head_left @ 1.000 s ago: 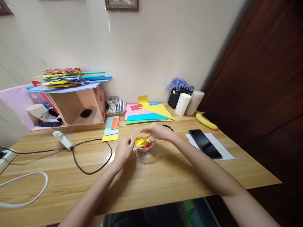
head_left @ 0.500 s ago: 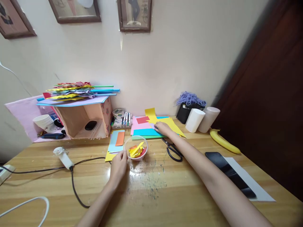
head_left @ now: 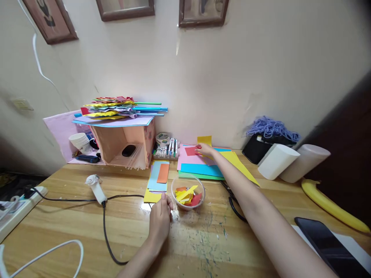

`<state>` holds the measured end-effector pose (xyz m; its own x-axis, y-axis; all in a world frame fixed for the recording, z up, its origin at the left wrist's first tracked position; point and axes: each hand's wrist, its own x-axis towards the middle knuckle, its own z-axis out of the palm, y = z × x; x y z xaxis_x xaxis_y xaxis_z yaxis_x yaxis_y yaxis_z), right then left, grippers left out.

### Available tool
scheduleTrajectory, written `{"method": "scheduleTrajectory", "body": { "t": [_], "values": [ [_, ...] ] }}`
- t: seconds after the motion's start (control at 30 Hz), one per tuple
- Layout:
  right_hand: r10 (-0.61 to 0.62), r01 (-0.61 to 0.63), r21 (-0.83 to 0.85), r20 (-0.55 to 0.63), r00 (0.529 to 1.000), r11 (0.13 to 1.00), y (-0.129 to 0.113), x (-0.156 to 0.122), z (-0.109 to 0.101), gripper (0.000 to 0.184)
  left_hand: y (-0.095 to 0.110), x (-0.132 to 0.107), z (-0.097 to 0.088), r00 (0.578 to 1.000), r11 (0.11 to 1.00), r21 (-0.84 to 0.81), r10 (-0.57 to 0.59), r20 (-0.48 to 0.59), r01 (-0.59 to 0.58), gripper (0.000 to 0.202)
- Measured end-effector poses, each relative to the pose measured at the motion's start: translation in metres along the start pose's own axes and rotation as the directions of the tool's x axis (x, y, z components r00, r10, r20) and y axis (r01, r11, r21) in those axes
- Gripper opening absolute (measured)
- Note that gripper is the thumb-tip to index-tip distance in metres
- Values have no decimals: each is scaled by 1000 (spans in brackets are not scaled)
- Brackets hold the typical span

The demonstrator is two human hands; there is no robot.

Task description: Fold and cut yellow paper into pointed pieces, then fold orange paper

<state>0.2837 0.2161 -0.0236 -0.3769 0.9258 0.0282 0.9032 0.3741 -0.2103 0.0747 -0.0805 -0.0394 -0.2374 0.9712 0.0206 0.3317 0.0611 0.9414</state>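
Observation:
Close to the left side of a clear plastic bowl, my left hand rests with its fingers curled in and nothing visible in them. Yellow, red and orange paper strips lie inside the bowl. Farther back, my right hand reaches over a stack of coloured paper sheets. Its fingertips pinch the right edge of a small red paper piece. Behind that hand a yellow paper piece shows. Scissors with black handles lie partly under my right forearm.
Left of the bowl lie blue, orange and yellow papers. Markers stand by a pink cardboard box. On the right are white rolls, a black container with purple yarn, a banana and a phone. Cables cross the left.
The view has shifted, so things appear farther right. My right hand has moved from the yellow and purple papers to the red piece. My left hand has come off the bowl's rim.

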Motion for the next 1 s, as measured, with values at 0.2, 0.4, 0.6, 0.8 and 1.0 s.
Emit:
{"method": "scheduleTrajectory", "body": {
  "t": [0.2, 0.4, 0.6, 0.8, 1.0],
  "values": [
    [20, -17, -34, 88, 996, 999, 3, 22, 6, 28, -2, 3, -5, 1000, 1000, 25, -9, -28, 10, 54],
    [-7, 10, -22, 134, 991, 1000, 8, 32, 0, 28, -1, 4, -5, 1000, 999, 49, -19, -25, 20, 56],
    [-43, 34, 70, 121, 992, 997, 10, 31, 0, 25, -4, 6, -7, 999, 999, 38, -2, -35, 3, 54],
    [-40, 64, 243, -102, 994, 968, 7, 22, -14, 30, -7, 6, -3, 1000, 998, 64, -18, 2, 18, 54],
    [-119, 93, 412, 39, 992, 907, 35, -11, -56, 46, -6, 7, -3, 1000, 998, 66, -18, -15, 19, 53]
  ]
}}
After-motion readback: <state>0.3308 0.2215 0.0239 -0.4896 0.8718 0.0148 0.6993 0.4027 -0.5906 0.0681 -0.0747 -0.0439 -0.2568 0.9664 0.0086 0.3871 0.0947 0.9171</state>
